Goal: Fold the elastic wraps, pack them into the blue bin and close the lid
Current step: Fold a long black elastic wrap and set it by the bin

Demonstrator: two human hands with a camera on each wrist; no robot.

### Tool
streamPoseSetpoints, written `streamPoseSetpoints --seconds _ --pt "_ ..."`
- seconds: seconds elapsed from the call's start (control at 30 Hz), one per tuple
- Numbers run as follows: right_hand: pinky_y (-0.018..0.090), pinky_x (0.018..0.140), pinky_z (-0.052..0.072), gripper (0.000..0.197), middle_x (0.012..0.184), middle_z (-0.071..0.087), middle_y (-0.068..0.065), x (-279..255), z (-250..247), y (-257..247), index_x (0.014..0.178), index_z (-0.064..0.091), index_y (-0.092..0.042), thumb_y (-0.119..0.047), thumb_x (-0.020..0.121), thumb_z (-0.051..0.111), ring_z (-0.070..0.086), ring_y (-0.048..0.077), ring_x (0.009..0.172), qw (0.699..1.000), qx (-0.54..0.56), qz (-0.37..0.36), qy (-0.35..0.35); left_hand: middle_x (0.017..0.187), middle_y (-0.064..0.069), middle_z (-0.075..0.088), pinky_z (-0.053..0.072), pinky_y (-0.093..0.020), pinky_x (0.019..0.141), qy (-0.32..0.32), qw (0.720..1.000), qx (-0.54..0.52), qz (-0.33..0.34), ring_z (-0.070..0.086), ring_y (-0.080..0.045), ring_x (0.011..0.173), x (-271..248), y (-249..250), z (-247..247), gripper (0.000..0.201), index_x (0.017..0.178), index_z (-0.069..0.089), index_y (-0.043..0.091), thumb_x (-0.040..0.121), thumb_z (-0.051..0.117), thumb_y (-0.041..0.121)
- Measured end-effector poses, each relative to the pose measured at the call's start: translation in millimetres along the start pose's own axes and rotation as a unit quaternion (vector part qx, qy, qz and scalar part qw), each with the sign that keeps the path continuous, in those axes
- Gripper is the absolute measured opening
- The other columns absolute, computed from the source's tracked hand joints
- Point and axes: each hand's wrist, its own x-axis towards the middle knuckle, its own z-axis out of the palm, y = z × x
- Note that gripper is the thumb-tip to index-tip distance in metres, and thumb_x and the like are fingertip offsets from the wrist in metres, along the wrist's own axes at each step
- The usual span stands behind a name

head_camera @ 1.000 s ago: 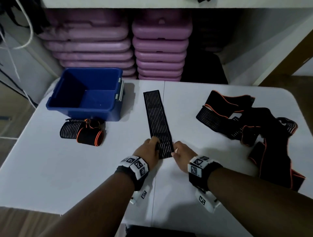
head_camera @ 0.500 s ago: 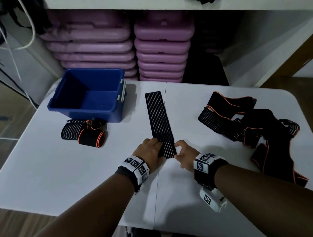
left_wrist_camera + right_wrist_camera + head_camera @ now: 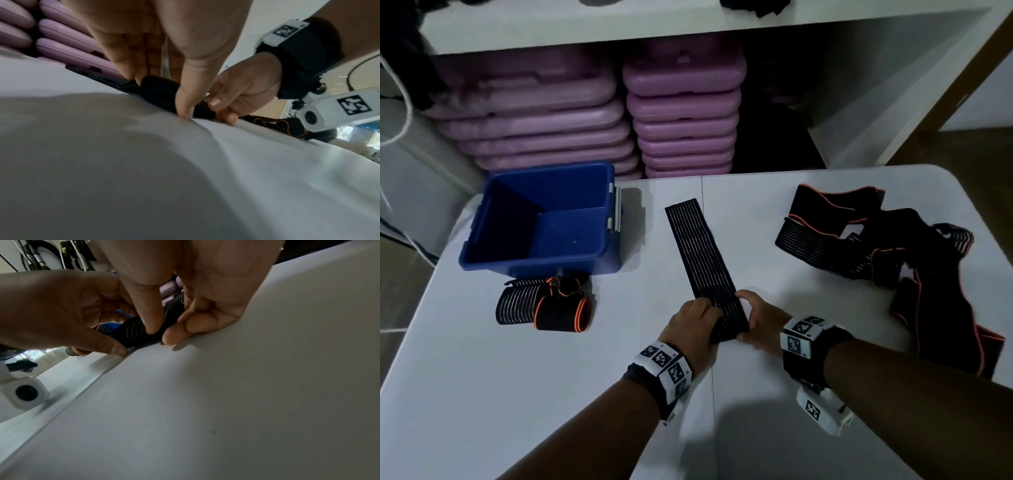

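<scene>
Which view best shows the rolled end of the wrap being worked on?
Left wrist: the rolled end faces the camera, its layers visible between both hands' fingers. The right wrist view shows it partly hidden behind fingers. The head view shows only the flat wrap, with the roll mostly covered.

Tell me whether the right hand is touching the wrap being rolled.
Touching. In the right wrist view the right hand's thumb presses on the rolled end of the wrap; the head view shows both hands gripping that end.
</scene>
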Motion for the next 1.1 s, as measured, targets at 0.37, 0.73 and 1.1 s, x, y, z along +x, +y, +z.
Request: streamPoseSetpoints --seconds 0.37,0.73,1.1 --pt "0.012 0.056 0.041 0.085 0.076 0.048 -0.013 -10.1 -5.9 3.3 0.147 0.035 -0.014 -0.007 0.073 0.076 0.051 0.001 0.062 0.995 -0.031 -0.087 -0.042 0.113 0.004 0.056 0.037 -0.037 0.106 -0.067 0.995 0.068 0.026 0.054 -0.018 0.105 -2.8 6.9 -5.6 0.054 0.116 0.055 0.022 0.067 0.061 0.044" --pt "0.023 0.075 0.041 0.081 0.110 0.042 0.004 -11.6 -3.7 15.1 0.147 0.033 -0.022 -0.009 0.076 0.071 0.048 0.015 0.086 0.993 -0.052 -0.073 -0.072 0.128 0.022 0.048 0.016 -0.044 0.114 -0.096 0.989 -0.046 -0.101 0.050 -0.003 0.117 -19.1 11.4 -9.0 0.044 0.124 0.049 0.038 0.082 0.051 0.051" --pt "0.022 0.076 0.041 0.071 0.112 0.042 0.000 -17.1 -7.0 16.0 0.137 0.041 -0.017 -0.015 0.076 0.078 0.050 0.013 0.083 0.991 -0.065 -0.089 -0.074 0.160 0.017 0.014 0.009 -0.059 0.112 -0.176 0.979 0.039 -0.091 0.011 -0.008 0.148 -27.2 26.3 -5.7 0.062 0.138 0.024 0.036 0.083 0.053 0.036"
